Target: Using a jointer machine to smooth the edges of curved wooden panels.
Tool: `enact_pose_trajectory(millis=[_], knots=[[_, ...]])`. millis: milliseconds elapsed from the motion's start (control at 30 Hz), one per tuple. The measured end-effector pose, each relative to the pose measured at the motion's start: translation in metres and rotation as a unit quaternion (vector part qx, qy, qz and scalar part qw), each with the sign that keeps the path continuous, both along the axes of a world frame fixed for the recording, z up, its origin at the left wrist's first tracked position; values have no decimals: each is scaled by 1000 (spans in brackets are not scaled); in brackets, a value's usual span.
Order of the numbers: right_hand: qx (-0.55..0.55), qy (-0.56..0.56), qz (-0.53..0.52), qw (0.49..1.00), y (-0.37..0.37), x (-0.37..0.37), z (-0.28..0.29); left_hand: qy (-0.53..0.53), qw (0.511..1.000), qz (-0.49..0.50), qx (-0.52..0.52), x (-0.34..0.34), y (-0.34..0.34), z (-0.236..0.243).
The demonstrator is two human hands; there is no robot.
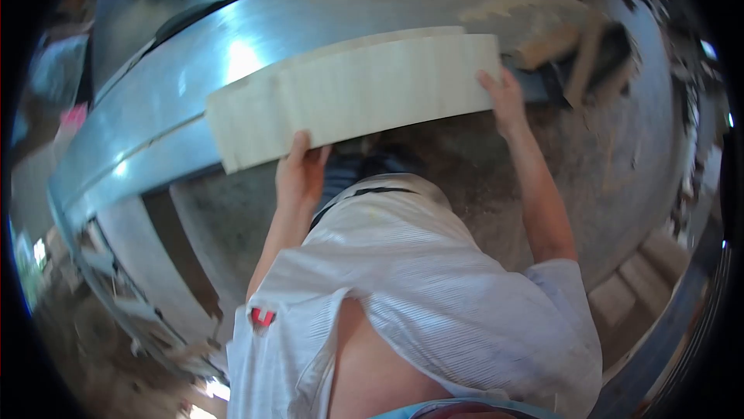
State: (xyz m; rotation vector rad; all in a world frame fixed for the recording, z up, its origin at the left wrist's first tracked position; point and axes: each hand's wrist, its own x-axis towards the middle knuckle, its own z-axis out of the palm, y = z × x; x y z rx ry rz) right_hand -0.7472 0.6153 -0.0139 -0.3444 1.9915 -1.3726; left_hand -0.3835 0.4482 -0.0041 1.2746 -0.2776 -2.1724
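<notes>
The faintly banded board (356, 97) is cream, the table (341, 8) silvery.

A person's left hand (299, 177) and right hand (508, 105) hold a long, pale wooden board (372, 92) at the near edge of a shiny metal table (349, 2) — right hand gripping its right end. Brown wood pieces (549, 47) sit near the table's right end.

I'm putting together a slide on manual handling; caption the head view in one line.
Left hand and right hand grip a long pale board at the edge of a shiny metal surface.
</notes>
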Motion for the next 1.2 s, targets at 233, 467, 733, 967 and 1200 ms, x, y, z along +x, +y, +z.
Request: enact_pose_trajectory(millis=[233,467,733,967,1200], knots=[[24,54,26,998,-13,-13,-8,-81,996,7,-23,-16,-20,-9],[82,75,78,991,-24,-15,-11,-151,982,-112,-25,-12,-29,13],[196,87,112,970,-25,-30,-10,-191,951,-243,-16,7,-35,20],[149,81,90,981,-27,-20,1,-593,580,-136,-542,58,-58,39],[166,102,102,975,-28,-20,1,-603,649,-279,-370,68,-115,22]])
